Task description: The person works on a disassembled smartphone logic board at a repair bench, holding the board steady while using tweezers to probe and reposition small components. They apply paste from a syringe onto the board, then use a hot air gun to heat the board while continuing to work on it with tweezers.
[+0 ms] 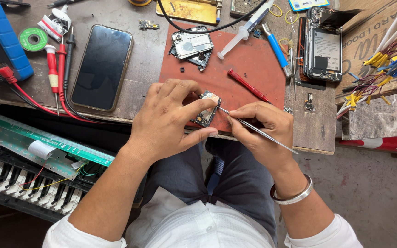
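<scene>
**Board pinned at mat edge, tweezers at its right side**

Left hand (168, 119): fingers curled down over a small circuit board (207, 108), thumb and forefinger pinching it from the near and far sides. The board sits on the near edge of the red mat (249, 64), tilted, partly hidden under the fingers.

Right hand (263, 131): fingers clenched on thin metal tweezers (253, 126), held like a pen. The tip touches the board's right edge; the shaft runs back across the hand to the right.

On the mat: a red screwdriver (246, 85) just beyond the right hand, dismantled phone parts (191, 45) at the far left, a syringe (242, 31) at the far edge.

On the counter (148, 69): a dark phone (102, 66) face up to the left of the mat, red and black probes (58, 69) beside it, an opened phone (321, 48) to the right, a blue-handled tool (276, 49) between.

Below the counter at left: a keyboard (19, 183) with a green board on it.
</scene>
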### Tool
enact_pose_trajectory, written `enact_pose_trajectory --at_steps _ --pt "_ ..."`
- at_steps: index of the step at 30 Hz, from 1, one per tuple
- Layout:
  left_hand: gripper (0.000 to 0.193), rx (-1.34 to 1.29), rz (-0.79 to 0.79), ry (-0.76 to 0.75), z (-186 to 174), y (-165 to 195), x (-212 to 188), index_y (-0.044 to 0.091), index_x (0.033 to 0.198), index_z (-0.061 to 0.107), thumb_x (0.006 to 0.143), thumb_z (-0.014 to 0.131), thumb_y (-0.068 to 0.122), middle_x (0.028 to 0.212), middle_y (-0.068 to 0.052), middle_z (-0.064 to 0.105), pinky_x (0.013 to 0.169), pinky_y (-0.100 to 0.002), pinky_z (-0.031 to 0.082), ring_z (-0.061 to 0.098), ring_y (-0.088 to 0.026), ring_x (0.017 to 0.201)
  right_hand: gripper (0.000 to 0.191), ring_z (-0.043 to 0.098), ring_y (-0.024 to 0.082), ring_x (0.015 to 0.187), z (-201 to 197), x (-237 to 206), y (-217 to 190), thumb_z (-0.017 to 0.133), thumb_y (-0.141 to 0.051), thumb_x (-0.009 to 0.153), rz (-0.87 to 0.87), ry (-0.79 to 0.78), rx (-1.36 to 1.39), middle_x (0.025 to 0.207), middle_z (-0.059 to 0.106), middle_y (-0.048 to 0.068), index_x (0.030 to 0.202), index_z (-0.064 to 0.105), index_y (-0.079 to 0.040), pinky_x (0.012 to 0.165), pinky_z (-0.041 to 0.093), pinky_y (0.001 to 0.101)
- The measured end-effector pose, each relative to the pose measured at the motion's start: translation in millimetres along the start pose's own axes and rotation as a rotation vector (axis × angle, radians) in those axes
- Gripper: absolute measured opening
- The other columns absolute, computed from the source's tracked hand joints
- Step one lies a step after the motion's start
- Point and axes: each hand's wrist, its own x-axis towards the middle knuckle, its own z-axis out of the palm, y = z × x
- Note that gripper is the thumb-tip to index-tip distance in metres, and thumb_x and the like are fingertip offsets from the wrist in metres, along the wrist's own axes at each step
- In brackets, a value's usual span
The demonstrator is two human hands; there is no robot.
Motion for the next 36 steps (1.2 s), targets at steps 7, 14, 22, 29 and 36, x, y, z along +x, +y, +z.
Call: enact_pose_trajectory --at_steps 7,14,22,29,36 --pt "0.049 0.065 0.007 -0.007 1.2 0.7 0.0 0.028 0.127 0.068 0.088 0.072 0.058 0.119 -0.003 0.057 0.099 -0.044 0.039 0.054 -0.023 0.115 0.011 0.074 0.014 0.079 -1.1 1.2 0.7 0.077 0.003 0.082 -0.021 -0.018 -0.001 0.090 0.076 0.009 0.093 0.076 0.000 0.069 0.058 0.0244" --pt "0.043 0.087 0.014 0.007 3.3 1.0 0.4 0.028 0.125 0.069 0.092 0.070 0.056 0.121 -0.002 0.057 0.097 -0.043 0.039 0.054 -0.022 0.116 0.011 0.074 0.014 0.079 -1.8 0.3 0.9 0.077 0.003 0.082 -0.024 -0.012 -0.001 0.090 0.076 0.010 0.093 0.076 0.000 0.070 0.058 0.0243" --pt "0.037 0.082 0.005 0.025 4.6 1.0 0.7 0.029 0.123 0.070 0.094 0.069 0.052 0.121 -0.001 0.057 0.097 -0.043 0.039 0.054 -0.021 0.116 0.012 0.074 0.014 0.079 -2.7 0.4 3.8 0.077 0.002 0.082 0.009 -0.030 0.029 0.091 0.076 0.009 0.094 0.076 0.000 0.071 0.058 0.0247" --pt "0.038 0.071 -0.001 0.014 4.6 0.9 0.7 0.029 0.125 0.069 0.094 0.069 0.052 0.120 -0.001 0.057 0.097 -0.043 0.039 0.054 -0.021 0.116 0.011 0.074 0.013 0.079 -3.1 -0.3 4.3 0.077 0.002 0.082 -0.004 -0.007 0.009 0.090 0.076 0.009 0.093 0.076 -0.001 0.071 0.057 0.0244" --pt "0.043 0.077 0.003 0.001 4.1 0.1 0.5 0.029 0.129 0.068 0.093 0.069 0.052 0.119 -0.001 0.058 0.098 -0.043 0.039 0.055 -0.022 0.115 0.011 0.072 0.011 0.077 -2.9 -1.3 5.0 0.077 0.003 0.083 0.011 0.007 0.038 0.089 0.076 0.008 0.094 0.076 0.000 0.068 0.056 0.0225"
